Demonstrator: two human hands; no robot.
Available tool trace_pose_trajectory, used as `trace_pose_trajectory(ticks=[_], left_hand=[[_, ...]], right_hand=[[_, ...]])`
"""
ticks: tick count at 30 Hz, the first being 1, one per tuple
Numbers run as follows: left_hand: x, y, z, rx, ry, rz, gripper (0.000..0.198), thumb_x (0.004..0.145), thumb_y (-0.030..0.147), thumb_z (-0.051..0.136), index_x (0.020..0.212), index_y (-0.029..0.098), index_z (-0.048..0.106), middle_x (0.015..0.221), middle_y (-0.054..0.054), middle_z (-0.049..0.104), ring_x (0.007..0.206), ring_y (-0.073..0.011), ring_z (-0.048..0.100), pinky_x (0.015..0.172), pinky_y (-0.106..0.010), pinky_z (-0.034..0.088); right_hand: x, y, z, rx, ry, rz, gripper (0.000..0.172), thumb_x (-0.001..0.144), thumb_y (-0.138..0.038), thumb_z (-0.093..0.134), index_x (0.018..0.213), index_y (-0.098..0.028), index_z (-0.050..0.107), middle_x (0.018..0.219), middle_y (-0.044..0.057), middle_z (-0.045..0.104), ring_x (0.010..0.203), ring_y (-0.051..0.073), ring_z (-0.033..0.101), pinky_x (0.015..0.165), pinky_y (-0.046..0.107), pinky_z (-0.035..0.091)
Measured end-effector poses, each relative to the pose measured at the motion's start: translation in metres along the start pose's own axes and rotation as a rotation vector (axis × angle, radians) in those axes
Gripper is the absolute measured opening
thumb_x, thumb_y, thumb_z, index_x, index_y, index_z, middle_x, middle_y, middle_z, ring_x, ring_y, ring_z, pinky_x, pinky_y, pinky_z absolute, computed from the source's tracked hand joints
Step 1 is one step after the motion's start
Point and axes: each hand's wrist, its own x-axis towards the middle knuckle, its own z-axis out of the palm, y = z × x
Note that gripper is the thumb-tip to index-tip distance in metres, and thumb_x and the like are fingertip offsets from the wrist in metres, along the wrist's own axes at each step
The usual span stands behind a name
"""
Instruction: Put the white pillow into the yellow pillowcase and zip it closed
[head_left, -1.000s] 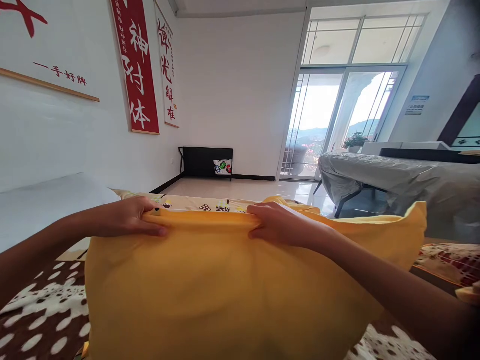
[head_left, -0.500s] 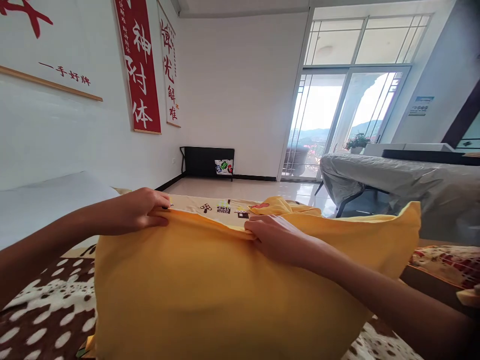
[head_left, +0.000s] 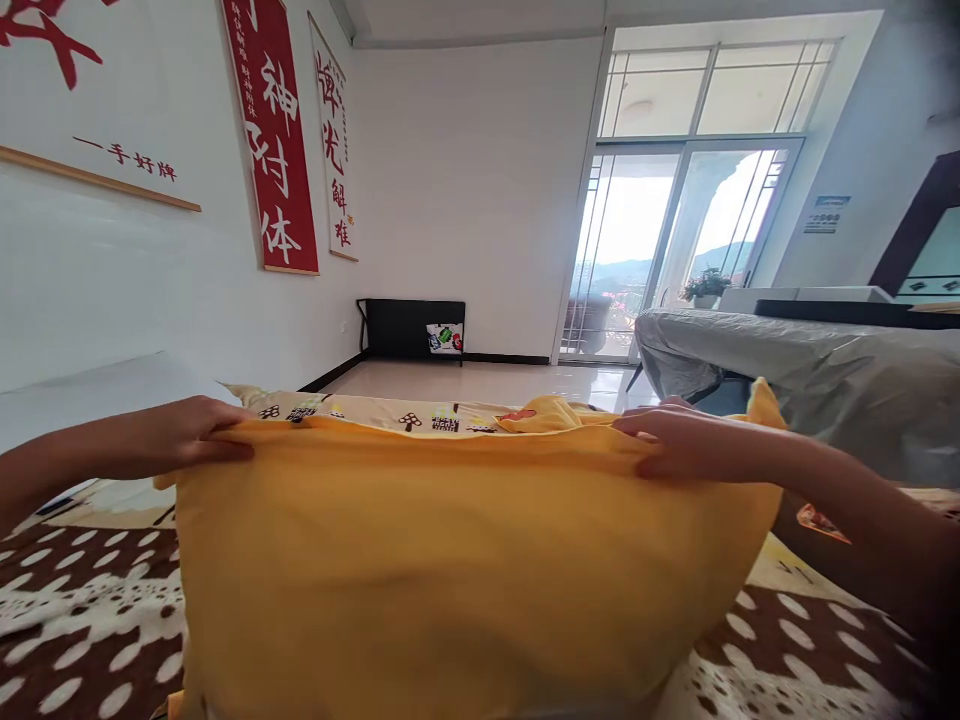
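A plain yellow pillowcase (head_left: 450, 570) hangs upright in front of me, its top edge stretched between my hands. Near its upper left corner, my left hand (head_left: 187, 437) pinches the edge between thumb and fingers. My right hand (head_left: 690, 440) is closed on the same edge farther right, and a loose corner sticks up behind the wrist. Behind the pillowcase lies a beige printed cloth (head_left: 405, 415) with a small yellow bundle (head_left: 551, 412) on it. The pillowcase hides most of what is below and behind it.
Under everything spreads a brown blanket with white spots (head_left: 90, 620). At the right stands a table under a grey plastic cover (head_left: 810, 350). A folded black frame (head_left: 405, 328) leans on the far wall, left of the glass door (head_left: 675, 250).
My hands have moved apart along the top edge, the left one leftward and the right one well to the right. The edge between them is now straighter and tighter.
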Motion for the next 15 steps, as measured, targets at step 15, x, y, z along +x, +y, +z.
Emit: trace_pose_trajectory(ticks=[15], left_hand=[[0.038,0.022,-0.040,0.240,0.405,-0.070,0.032,0.080,0.046,0.037,0.078,0.017,0.050,0.067,0.007,0.048,0.072,-0.0113,0.045,0.064,-0.019,0.029]], right_hand=[[-0.010,-0.031,0.009,-0.361,0.367,0.299,0.014,0.082,-0.016,0.043,0.074,-0.020,0.054,0.074,0.007,0.063,0.065,0.018,0.053,0.056,0.030,0.019]])
